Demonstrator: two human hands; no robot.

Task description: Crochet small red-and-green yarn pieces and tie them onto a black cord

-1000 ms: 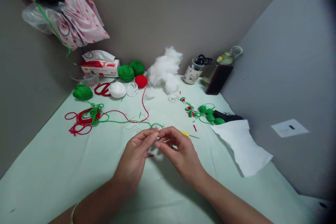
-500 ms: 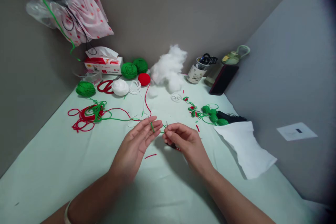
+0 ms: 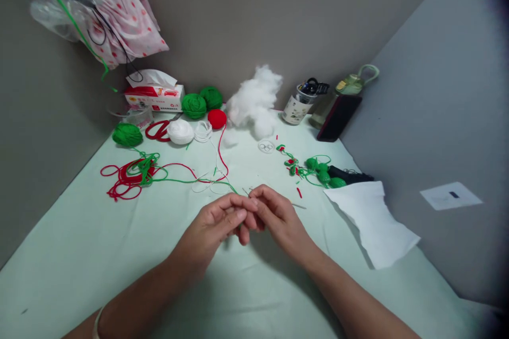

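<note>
My left hand (image 3: 222, 222) and my right hand (image 3: 278, 217) meet fingertip to fingertip above the middle of the table. Green yarn (image 3: 231, 186) runs from the left into the fingers of my left hand, which are curled and closed on it. Between the thumb and forefinger of my right hand is a thin crochet hook (image 3: 246, 191); only its slim metal end shows, the rest being hidden by the fingers. Any worked piece between the hands is mostly covered. A thin grey rod (image 3: 299, 205) shows just beyond my right hand; whether it lies on the table I cannot tell.
Tangled red and green yarn (image 3: 137, 171) lies left. Behind are yarn balls (image 3: 194, 106), red-handled scissors (image 3: 158, 131), a tissue box (image 3: 155, 99) and white stuffing (image 3: 254, 98). Small green-and-red pieces (image 3: 291, 162), green balls (image 3: 322, 172) and white paper (image 3: 377, 222) lie right.
My left hand's fingers, straighter before with green yarn looped round one, have curled in and met my right fingertips. The red strand on the table in front is now out of sight.
</note>
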